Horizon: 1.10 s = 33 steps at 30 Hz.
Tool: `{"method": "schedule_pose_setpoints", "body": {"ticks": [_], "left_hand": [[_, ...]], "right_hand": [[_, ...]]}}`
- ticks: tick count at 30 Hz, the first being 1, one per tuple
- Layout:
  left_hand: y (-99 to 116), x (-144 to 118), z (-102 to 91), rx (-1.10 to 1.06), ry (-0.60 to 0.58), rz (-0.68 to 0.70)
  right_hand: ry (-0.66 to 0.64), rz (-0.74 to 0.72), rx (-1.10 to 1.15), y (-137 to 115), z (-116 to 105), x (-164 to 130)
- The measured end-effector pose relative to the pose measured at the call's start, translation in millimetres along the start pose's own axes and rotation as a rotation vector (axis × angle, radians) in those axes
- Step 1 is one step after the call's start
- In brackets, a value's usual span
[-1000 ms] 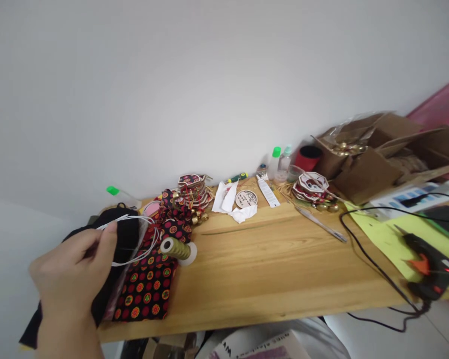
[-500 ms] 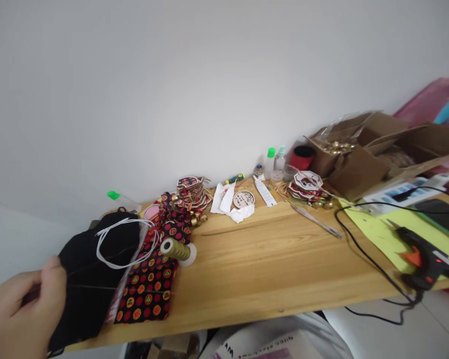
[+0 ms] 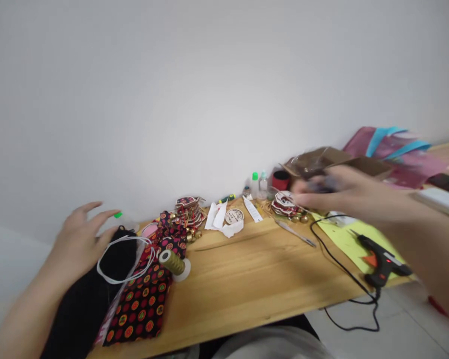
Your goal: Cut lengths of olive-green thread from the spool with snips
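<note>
My left hand (image 3: 80, 237) is open, fingers spread, above the black fabric (image 3: 84, 304) at the table's left end. A loop of white cord (image 3: 105, 269) lies close by it, partly over patterned cloth (image 3: 138, 309). On that cloth's edge rests a spool of olive thread (image 3: 174, 263). My right hand (image 3: 340, 187) is raised over the right side, smeared by motion, its fingers closed round a small dark and grey thing (image 3: 320, 182) whose kind I cannot make out. Below it, a black glue gun (image 3: 381, 262) with an orange trigger lies on yellow paper (image 3: 335, 242).
Stacked octagonal ornaments with bells (image 3: 189, 212) sit at the back, with a second stack (image 3: 284, 202) further right. White paper (image 3: 217, 215), a round label (image 3: 234, 216), a white tube (image 3: 252, 209), small bottles (image 3: 255, 185) and tweezers (image 3: 295, 233) lie between. Cardboard boxes (image 3: 370, 167) stand behind my right hand.
My left hand has opened and moved up and right. My right hand has come into view from the right, holding something. The view has shifted, so the table's right part shows more.
</note>
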State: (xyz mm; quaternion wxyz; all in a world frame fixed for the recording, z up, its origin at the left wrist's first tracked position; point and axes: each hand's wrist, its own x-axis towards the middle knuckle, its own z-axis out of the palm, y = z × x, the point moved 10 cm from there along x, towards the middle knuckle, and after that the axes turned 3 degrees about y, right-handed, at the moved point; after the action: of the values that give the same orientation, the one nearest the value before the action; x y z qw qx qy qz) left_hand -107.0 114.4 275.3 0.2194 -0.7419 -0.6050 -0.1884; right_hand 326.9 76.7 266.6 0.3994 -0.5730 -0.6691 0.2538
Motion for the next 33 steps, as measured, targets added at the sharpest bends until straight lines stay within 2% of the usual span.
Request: {"method": "schedule_pose_setpoints", "body": {"ticks": [1,3,6,7,9,10,12,15,18,21,23,26,29,31,33], "left_hand": [[24.0,7.5,-6.1,-0.107,0.014,0.012],[76.8,18.4,-10.5,-0.398,-0.064,0.056],[145.8,19.7,-7.3,-0.932,-0.294,-0.001],[162.3,16.0,-4.2,-1.116,-0.372,-0.068],[183.2,9.3,-6.3,-1.405,-0.402,-0.176],[193.1,4.9,-8.2,-1.487,-0.432,-0.176],[200.8,-0.9,-14.8,-1.582,-0.418,-0.168],[200.4,-8.0,-16.0,-1.627,-0.407,-0.193],[199.2,-16.2,-3.7,-1.653,-0.452,-0.266],[196.1,-26.2,10.4,-1.640,-0.468,-0.301],[184.4,-35.1,21.9,-1.590,-0.447,-0.368],[147.1,-56.9,45.1,-1.480,-0.405,-0.613],[101.0,-86.9,64.7,-1.347,-0.377,-0.865],[72.7,-107.8,72.6,-1.219,-0.383,-0.970],[51.9,-127.3,78.5,-1.060,-0.452,-0.996]], "right_hand": [[-0.136,-0.028,0.037,-19.4,23.1,12.2],[-0.375,-0.079,0.143,-54.4,67.1,25.3],[-0.469,-0.178,0.296,-93.3,98.1,30.8],[-0.485,-0.212,0.322,-102.0,102.8,29.0],[-0.507,-0.258,0.366,-114.1,105.6,23.0],[-0.527,-0.270,0.390,-118.2,106.1,19.1],[-0.585,-0.284,0.453,-124.7,108.2,10.8],[-0.643,-0.284,0.553,-127.4,115.0,2.4],[-0.634,-0.266,0.590,-119.2,125.4,0.2],[-0.603,-0.234,0.573,-101.0,133.7,0.1],[-0.538,-0.199,0.535,-80.1,131.8,2.7],[-0.374,-0.096,0.455,-29.4,116.6,7.9],[-0.186,0.134,0.381,47.4,94.2,3.1],[-0.123,0.284,0.337,98.0,84.2,-12.8],[-0.090,0.436,0.327,142.3,79.0,-37.6]]}}
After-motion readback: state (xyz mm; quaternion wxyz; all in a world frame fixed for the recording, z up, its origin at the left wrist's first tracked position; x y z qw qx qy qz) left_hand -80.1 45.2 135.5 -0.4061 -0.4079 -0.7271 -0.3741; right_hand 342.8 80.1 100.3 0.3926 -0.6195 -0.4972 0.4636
